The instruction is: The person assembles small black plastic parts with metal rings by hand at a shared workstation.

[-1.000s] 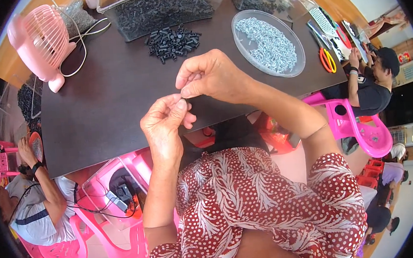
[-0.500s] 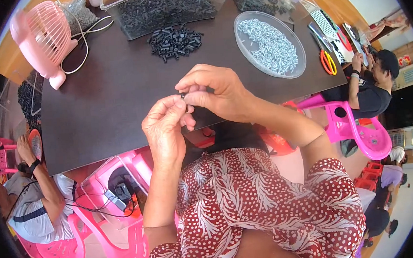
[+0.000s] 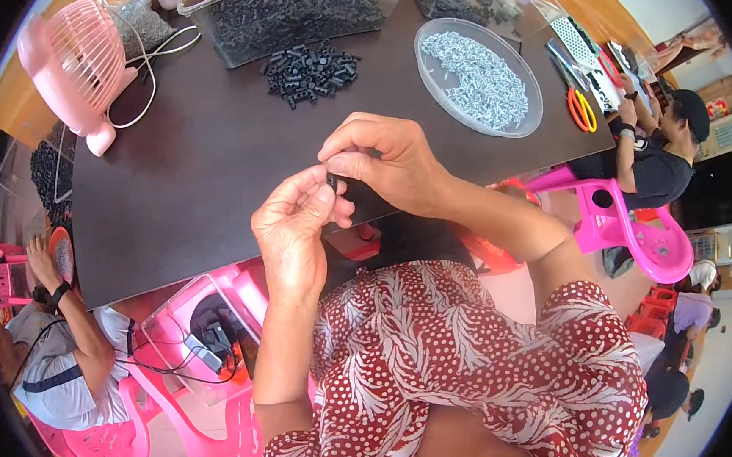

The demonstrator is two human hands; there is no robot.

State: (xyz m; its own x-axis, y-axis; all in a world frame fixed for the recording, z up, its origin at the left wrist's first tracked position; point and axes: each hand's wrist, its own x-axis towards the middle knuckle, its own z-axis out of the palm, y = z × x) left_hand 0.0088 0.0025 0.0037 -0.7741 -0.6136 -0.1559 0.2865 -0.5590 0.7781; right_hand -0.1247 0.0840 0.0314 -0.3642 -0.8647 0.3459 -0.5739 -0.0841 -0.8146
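Observation:
My left hand [image 3: 293,221] is closed over the near part of the dark table and pinches a small black plastic piece [image 3: 332,181] between thumb and fingertips. Just above it, my right hand [image 3: 386,151] has thumb and forefinger pressed together at the top of that piece; whatever is between those fingertips is too small to make out. Beyond the hands lies a loose heap of small black plastic pieces [image 3: 311,73]. To the right, a round clear tray [image 3: 527,122] holds many small silvery screws or pins [image 3: 483,84].
A clear bin [image 3: 284,22] of black parts stands behind the heap. At far left is a pink fan [image 3: 79,70] with a white cord. Orange-handled scissors [image 3: 581,111] lie at the right edge. One co-worker [image 3: 674,147] sits right, another [image 3: 74,359] left, by pink chairs.
My right fingertips have shifted slightly up over the black piece, which now shows more between the hands. My left hand stays nearly in place. The right co-worker's hands have moved a little.

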